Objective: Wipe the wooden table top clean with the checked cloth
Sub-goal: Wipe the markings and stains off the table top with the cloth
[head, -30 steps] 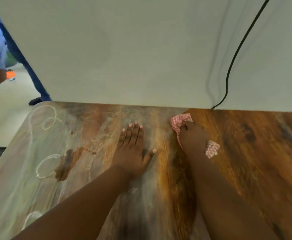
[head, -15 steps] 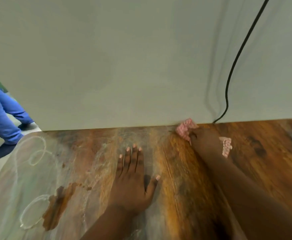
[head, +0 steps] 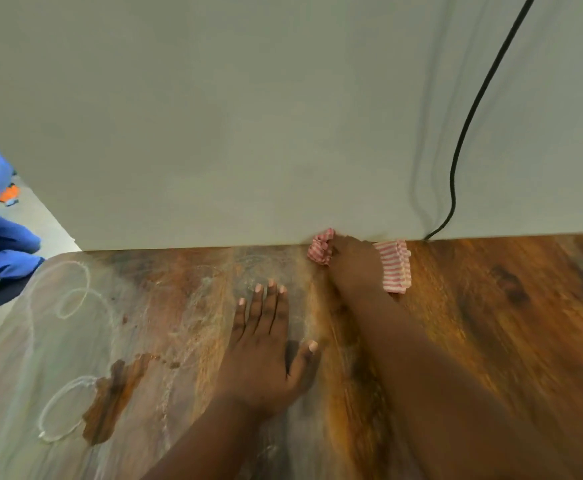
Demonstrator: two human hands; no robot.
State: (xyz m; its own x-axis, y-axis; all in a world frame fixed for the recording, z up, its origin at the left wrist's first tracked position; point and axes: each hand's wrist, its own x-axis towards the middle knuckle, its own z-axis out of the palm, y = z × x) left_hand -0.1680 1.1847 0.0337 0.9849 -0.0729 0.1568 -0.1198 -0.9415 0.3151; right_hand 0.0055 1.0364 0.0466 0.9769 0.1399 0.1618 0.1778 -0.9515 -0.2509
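The wooden table top (head: pixel 490 323) fills the lower half of the view. Its left part carries a whitish film, chalky loops (head: pixel 71 299) and a dark wet patch (head: pixel 110 400); the right part looks clean and brown. My right hand (head: pixel 355 268) grips the red and white checked cloth (head: pixel 395 266) and presses it down at the table's far edge, against the wall. Cloth shows on both sides of the hand. My left hand (head: pixel 265 348) rests flat on the table with straight fingers, just left of my right arm.
A pale wall (head: pixel 248 133) rises directly behind the table. A black cable (head: pixel 456 161) hangs down it to the table's back edge at the right. At the far left another person in blue trousers (head: pixel 2 244) stands on the floor beside the table's left edge.
My right hand has pushed the cloth away from me to the table's far edge at the wall. My left hand has stayed flat. The person at the left has shifted.
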